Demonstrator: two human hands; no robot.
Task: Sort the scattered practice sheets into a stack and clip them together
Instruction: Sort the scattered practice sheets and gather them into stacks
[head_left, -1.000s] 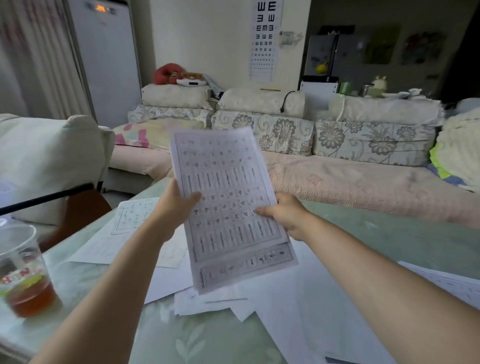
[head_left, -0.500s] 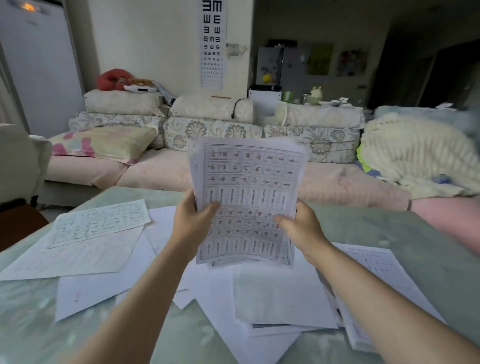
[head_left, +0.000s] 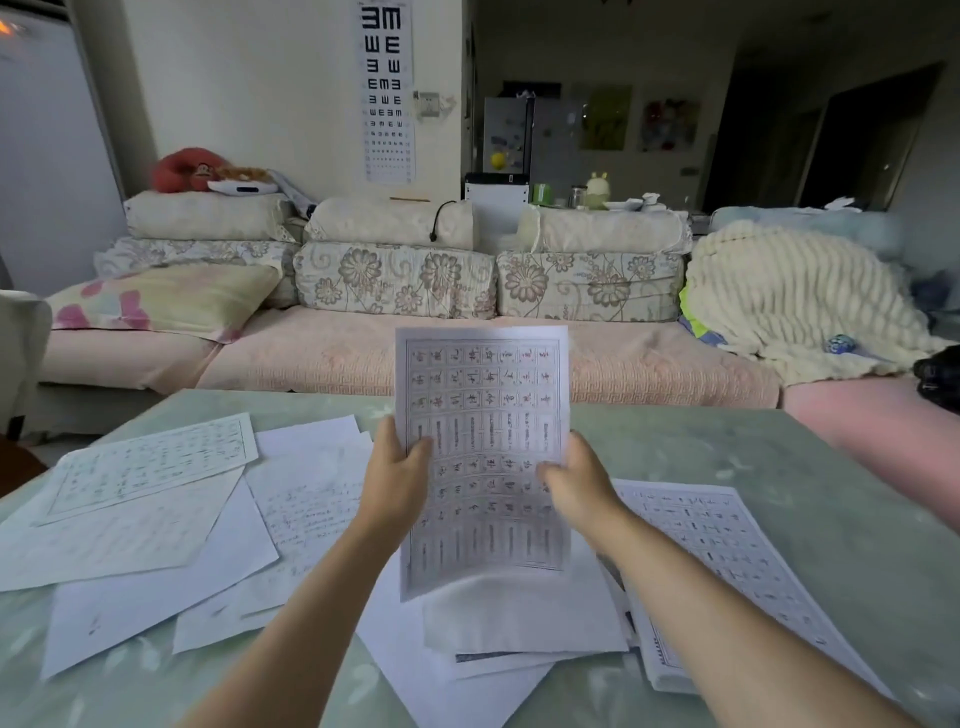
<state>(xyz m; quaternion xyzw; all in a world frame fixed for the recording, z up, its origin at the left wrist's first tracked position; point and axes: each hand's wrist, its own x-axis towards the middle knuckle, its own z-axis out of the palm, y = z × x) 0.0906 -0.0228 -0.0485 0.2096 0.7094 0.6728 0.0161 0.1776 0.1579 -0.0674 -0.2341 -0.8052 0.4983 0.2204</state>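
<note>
left hand (head_left: 396, 470) + right hand (head_left: 574, 486) grip practice sheet (head_left: 483, 395) | writing illegible

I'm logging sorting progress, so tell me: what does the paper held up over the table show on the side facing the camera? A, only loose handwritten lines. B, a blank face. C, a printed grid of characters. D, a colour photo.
C: the held-up paper turns a bordered grid of printed characters toward the camera, raised above the table.
</note>
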